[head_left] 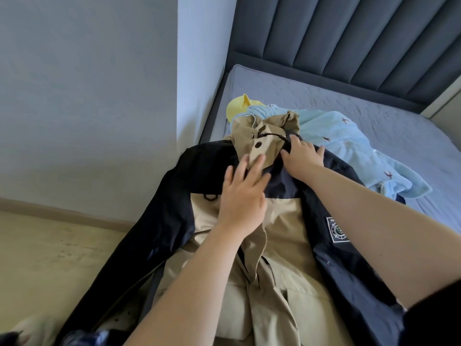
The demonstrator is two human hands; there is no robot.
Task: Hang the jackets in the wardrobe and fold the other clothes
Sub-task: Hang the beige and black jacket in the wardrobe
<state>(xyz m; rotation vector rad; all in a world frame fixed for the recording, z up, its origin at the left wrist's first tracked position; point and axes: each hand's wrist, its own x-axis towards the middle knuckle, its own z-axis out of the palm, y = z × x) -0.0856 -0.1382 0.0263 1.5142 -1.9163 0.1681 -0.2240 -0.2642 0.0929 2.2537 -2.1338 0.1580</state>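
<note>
A navy and beige hooded windbreaker jacket [282,245] lies spread face up across the corner of the grey quilted mattress [349,96], its left sleeve hanging off the edge. The left hand [243,196] rests flat on its chest, fingers straight, reaching the beige hood [264,136]. The right hand [303,156] presses the navy collar beside the hood; it seems to pinch it, though I can't tell. Behind lie a light blue patterned shirt [354,151] and a yellow garment [237,107].

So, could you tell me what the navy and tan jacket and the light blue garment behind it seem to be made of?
The jacket looks like a thin, smooth woven synthetic shell, perhaps nylon or polyester: it has a slight sheen and crisp creases. The light blue garment looks like a soft matte fabric, possibly cotton, with small dark bird motifs; whether these are embroidered or printed is unclear.
</note>
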